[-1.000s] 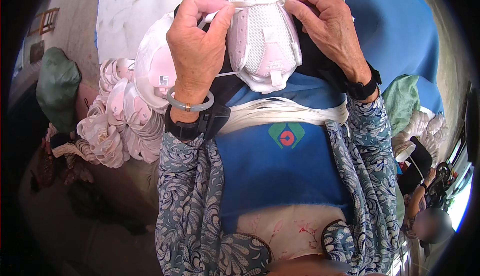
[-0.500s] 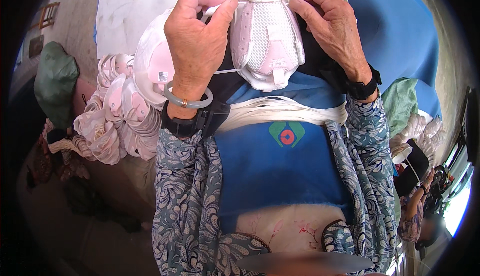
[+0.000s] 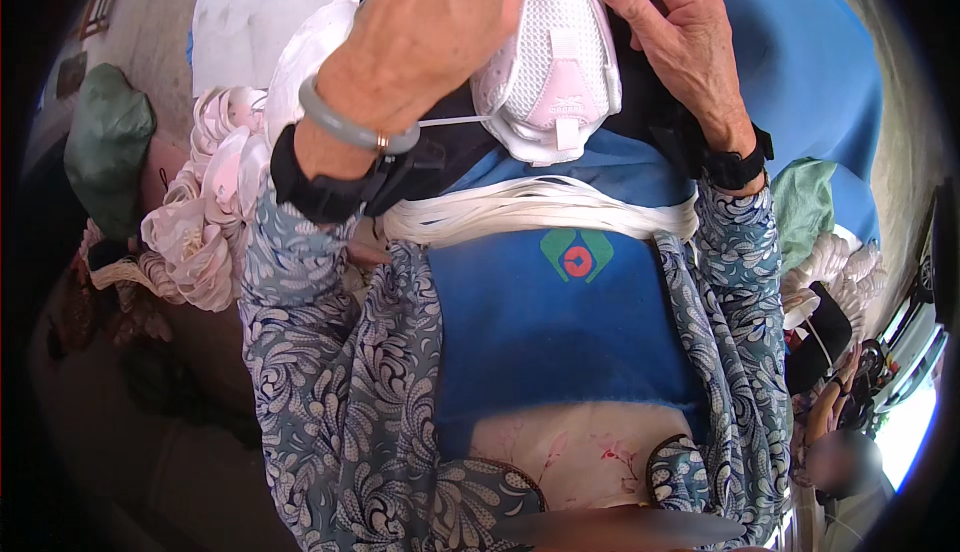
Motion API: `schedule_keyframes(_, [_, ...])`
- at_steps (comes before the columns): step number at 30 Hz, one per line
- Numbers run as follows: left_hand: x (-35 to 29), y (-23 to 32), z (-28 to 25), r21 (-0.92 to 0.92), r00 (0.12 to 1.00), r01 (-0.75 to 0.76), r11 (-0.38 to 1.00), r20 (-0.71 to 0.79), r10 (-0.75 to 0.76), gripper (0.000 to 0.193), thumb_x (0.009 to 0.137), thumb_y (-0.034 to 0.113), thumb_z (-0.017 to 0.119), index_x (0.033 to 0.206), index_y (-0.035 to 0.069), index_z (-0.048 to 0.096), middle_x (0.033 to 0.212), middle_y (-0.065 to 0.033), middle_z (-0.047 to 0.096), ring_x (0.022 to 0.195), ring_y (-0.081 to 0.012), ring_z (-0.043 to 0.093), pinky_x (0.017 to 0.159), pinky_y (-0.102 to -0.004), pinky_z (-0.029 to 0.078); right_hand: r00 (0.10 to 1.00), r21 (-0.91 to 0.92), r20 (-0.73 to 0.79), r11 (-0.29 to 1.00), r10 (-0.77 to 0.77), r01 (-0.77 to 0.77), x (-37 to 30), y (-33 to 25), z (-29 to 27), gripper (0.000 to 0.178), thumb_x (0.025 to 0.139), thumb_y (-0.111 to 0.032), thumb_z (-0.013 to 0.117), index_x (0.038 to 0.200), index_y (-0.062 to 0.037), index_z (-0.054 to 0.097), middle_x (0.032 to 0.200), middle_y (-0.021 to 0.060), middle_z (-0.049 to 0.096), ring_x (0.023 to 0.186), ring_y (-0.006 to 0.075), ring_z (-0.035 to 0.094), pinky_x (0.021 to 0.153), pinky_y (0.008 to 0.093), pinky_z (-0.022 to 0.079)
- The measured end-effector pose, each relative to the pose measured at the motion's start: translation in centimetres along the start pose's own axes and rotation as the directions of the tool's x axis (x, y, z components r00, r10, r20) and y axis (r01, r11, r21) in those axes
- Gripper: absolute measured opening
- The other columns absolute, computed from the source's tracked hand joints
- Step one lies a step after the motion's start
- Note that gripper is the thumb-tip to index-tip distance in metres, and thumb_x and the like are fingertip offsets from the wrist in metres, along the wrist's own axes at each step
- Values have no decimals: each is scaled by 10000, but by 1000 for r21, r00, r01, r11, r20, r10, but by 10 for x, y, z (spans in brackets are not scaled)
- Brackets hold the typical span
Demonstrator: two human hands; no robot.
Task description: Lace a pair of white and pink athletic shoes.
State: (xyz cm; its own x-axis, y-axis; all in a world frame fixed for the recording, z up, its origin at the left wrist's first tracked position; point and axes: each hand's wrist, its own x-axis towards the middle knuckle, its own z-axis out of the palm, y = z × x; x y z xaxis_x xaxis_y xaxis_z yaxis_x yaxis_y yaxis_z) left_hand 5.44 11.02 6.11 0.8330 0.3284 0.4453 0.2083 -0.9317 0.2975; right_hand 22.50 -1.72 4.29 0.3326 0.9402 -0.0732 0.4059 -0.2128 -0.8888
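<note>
Head view: lacing a white shoe upper [image 3: 556, 62].
Left hand [image 3: 440, 22]: pinching lace [image 3: 455, 122].
Right hand [image 3: 680, 42]: pressed on upper.
Next: likely pull lace taut.

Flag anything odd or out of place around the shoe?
Nothing stands out. Both hands, left hand and right hand, are on the white-and-pink shoe; a lace trails loose, a bundle of white laces lies across the lap.
</note>
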Motion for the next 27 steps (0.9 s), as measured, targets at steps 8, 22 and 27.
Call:
schedule_keyframes(8, [-15, 0, 13, -420, 747, 653, 630, 222, -626, 111, 823, 99, 723, 870, 11, 675, 722, -16, 641, 648, -62, 563, 569, -201, 449, 987, -78, -53, 986, -152, 147, -1, -1, 7, 165, 885, -115, 612, 830, 39, 635, 670, 125, 597, 608, 167, 555, 572, 299, 448])
schedule_keyframes(22, [-41, 8, 33, -540, 831, 444, 715, -51, -554, 277, 865, 160, 701, 1077, 3, 615, 939, -71, 634, 724, -128, 596, 656, -250, 494, 929, -230, -128, 922, -347, 313, -23, 1, 5, 386, 798, -193, 752, 1115, -30, 604, 1020, 112, 595, 831, 213, 632, 737, 319, 524])
schedule_keyframes(27, [-44, 25, 40, -478, 813, 502, 721, -25, -582, 345, 844, 152, 698, 1116, -5, 556, 1041, -137, 594, 944, -239, 588, 827, -342, 477, 919, -462, -28, 820, -394, 338, -28, -1, 7, 417, 806, -201, 709, 1148, -3, 579, 1086, 179, 586, 914, 348, 617, 805, 395, 513])
